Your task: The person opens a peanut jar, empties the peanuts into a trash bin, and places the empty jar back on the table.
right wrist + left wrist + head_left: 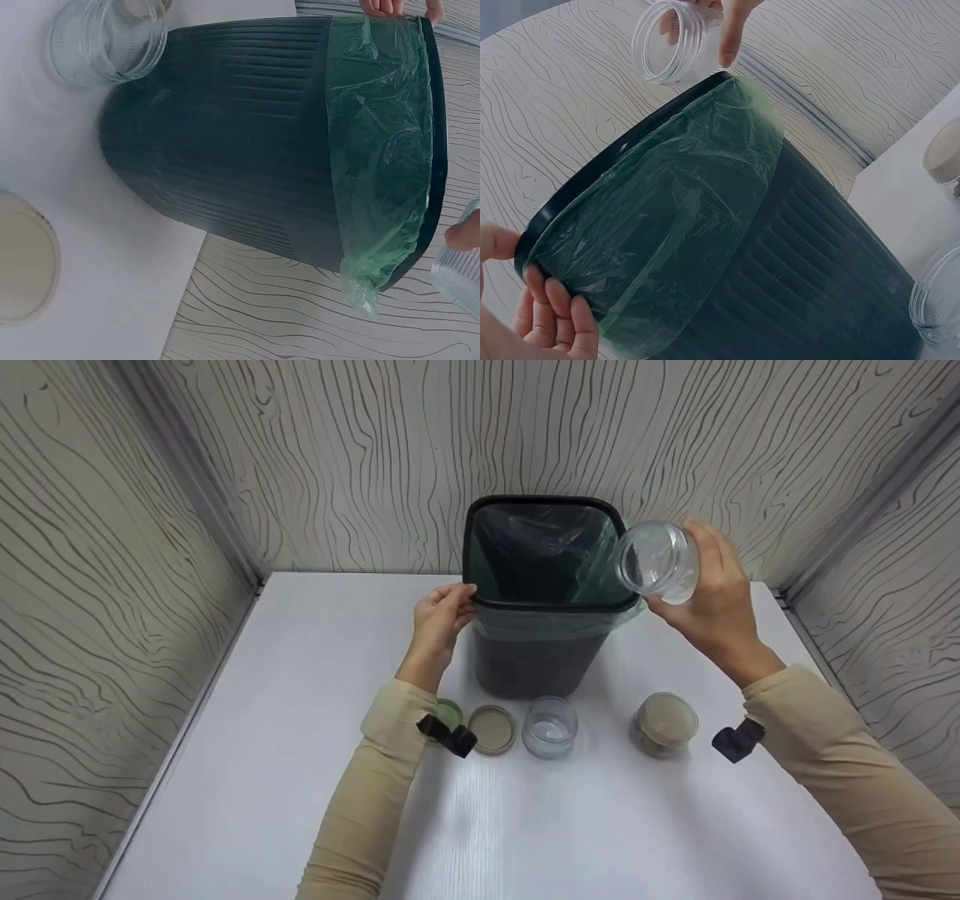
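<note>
A dark trash bin [536, 664] lined with a green plastic bag [697, 202] stands at the back of the white table. My left hand [439, 619] pinches the bin's rim at its near left corner, thumb over the edge and fingers beneath. In my right hand [720, 592] is a clear glass jar [660, 559], lidless and tipped with its mouth toward the bin, right at the rim's right side. In the right wrist view only the thumb [463, 234] of that hand shows against the jar.
In front of the bin stand an open glass jar [550, 727] and, farther right, a jar with a beige lid [665, 721]. A beige lid [492, 730] and a green lid [448, 714] lie by my left forearm. Wood-patterned panels [375, 457] enclose the table [300, 675].
</note>
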